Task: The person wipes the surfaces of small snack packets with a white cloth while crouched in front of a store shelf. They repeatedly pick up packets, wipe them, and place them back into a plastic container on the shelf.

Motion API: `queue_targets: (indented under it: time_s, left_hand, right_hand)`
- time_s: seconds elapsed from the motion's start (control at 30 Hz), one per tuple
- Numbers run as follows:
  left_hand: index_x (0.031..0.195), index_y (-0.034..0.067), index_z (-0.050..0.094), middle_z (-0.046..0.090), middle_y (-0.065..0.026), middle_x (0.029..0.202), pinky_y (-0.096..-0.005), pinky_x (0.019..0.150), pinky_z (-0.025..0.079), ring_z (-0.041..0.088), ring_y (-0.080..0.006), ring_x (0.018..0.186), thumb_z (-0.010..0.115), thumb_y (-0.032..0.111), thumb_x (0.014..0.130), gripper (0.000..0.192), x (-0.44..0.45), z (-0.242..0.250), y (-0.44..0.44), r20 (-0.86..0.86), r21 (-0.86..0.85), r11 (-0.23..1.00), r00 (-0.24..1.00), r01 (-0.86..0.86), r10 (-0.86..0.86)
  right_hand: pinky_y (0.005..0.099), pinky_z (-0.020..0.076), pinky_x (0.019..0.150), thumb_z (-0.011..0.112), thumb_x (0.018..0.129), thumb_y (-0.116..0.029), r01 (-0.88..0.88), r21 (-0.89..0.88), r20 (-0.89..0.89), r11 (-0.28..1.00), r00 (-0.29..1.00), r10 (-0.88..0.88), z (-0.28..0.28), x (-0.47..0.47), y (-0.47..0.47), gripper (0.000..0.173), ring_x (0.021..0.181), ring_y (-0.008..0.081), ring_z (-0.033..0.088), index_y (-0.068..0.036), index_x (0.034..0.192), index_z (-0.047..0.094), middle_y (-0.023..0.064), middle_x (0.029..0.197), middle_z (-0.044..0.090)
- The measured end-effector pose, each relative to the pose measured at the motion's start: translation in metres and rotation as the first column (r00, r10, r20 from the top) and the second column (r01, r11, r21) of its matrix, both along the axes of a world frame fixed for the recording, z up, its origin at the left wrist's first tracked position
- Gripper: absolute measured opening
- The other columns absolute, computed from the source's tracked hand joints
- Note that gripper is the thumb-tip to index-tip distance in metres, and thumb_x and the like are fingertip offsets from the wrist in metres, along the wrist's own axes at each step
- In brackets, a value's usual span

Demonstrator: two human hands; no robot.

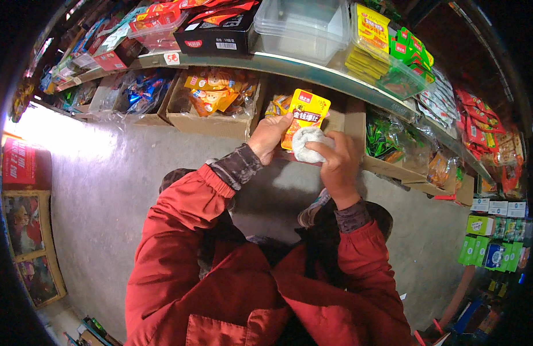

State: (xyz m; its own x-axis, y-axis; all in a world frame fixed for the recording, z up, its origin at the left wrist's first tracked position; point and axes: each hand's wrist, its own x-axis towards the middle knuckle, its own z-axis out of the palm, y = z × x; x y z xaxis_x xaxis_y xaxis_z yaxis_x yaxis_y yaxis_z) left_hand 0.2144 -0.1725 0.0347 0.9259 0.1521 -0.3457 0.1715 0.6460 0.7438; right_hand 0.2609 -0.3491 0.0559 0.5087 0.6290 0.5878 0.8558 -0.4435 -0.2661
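My left hand grips a yellow snack packet by its left side, thumb on the printed front. A wadded white cloth lies against the packet's lower front, pinched by my right hand. Both hands are in front of an open cardboard box on the lower shelf, where a few orange packets show behind the left hand. The packet hides part of that box's inside.
Above the hands runs the shelf edge, with clear plastic tubs, a black carton and yellow packets. Cardboard boxes of wrapped snacks flank the hands. Concrete floor lies below; a wood-framed cabinet stands left.
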Motion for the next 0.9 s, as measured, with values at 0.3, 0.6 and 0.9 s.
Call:
queue_targets:
  time_s: [0.3,0.6,0.9]
  left_hand:
    - [0.11,0.009,0.06,0.066,-0.0049,0.098,-0.0259,0.06,0.057,0.066,-0.0137,0.084,0.051,0.033,0.094,0.03,0.0,0.003,0.034,-0.198,0.045,0.975,0.958,0.22,-0.207]
    - [0.116,-0.001,0.053,0.061,-0.012,0.111,-0.0306,0.08,0.057,0.062,-0.0209,0.099,0.048,0.021,0.095,0.03,-0.004,0.008,0.035,-0.12,-0.168,0.975,0.979,0.143,-0.165]
    - [0.11,-0.007,0.053,0.061,-0.0148,0.105,-0.0298,0.079,0.057,0.063,-0.0218,0.094,0.05,0.017,0.095,0.029,-0.001,0.003,0.031,-0.136,-0.071,0.993,0.985,0.097,-0.106]
  right_hand:
    - [0.0384,0.0445,0.07,0.057,0.073,-0.008,0.03,-0.041,0.013,0.999,0.999,-0.029,-0.001,0.001,-0.004,0.024,0.085,0.027,0.054,-0.022,0.087,0.07,0.0063,0.091,0.054]
    - [0.0389,0.045,0.072,0.058,0.072,-0.006,0.034,-0.045,0.031,0.998,0.999,-0.032,0.001,-0.002,-0.007,0.026,0.087,0.0278,0.055,-0.022,0.089,0.069,0.007,0.093,0.056]
    - [0.0387,0.0464,0.072,0.06,0.07,-0.005,0.014,-0.014,-0.044,1.0,0.999,-0.014,0.002,-0.003,-0.007,0.027,0.088,0.0293,0.056,-0.021,0.089,0.069,0.0078,0.091,0.056]
